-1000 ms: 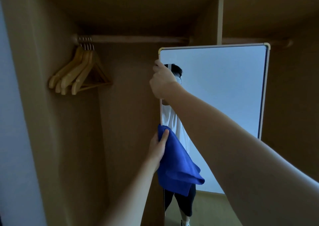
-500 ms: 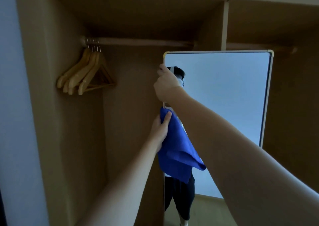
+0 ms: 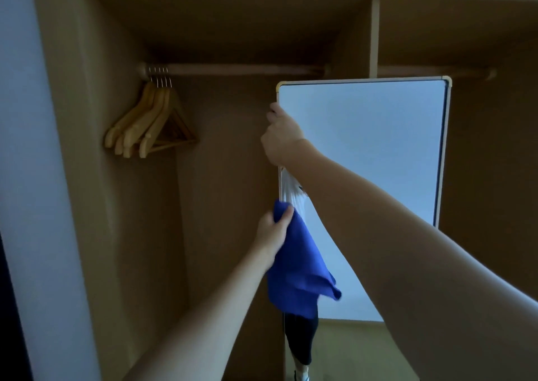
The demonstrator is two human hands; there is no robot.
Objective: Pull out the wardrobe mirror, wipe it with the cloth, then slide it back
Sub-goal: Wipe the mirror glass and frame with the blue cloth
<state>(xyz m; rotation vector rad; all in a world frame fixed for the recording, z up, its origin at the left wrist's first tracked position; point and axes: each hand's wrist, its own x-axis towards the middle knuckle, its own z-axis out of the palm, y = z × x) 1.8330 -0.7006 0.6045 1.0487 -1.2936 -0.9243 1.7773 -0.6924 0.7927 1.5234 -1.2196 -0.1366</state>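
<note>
Mirror (image 3: pixel 364 153) upright inside the wardrobe (image 3: pixel 233 16), at about 2 o'clock from the picture's middle, its pale frame standing out in front of the brown back wall and just right of the vertical divider (image 3: pixel 374 34). Right hand (image 3: pixel 283 139) near the middle, fingers curled round the mirror's left frame edge a little under the top corner, grasping it. Left hand (image 3: pixel 273 230) lower, at about 6 o'clock from the right hand, gripping the top of the cloth (image 3: pixel 297 270) between thumb and fingers. Cloth blue, hanging down loosely at the same left edge of the mirror, partly over the glass; touching the glass or not, cannot tell. Both forearms reaching in from 5 and 7 o'clock. In the glass, a light wall and part of a person in a white top and dark shorts. Rail (image 3: pixel 233 69) across the top of the wardrobe, with wooden hangers (image 3: pixel 148 121) bunched at its left end, at 10 o'clock, well apart from the mirror.
</note>
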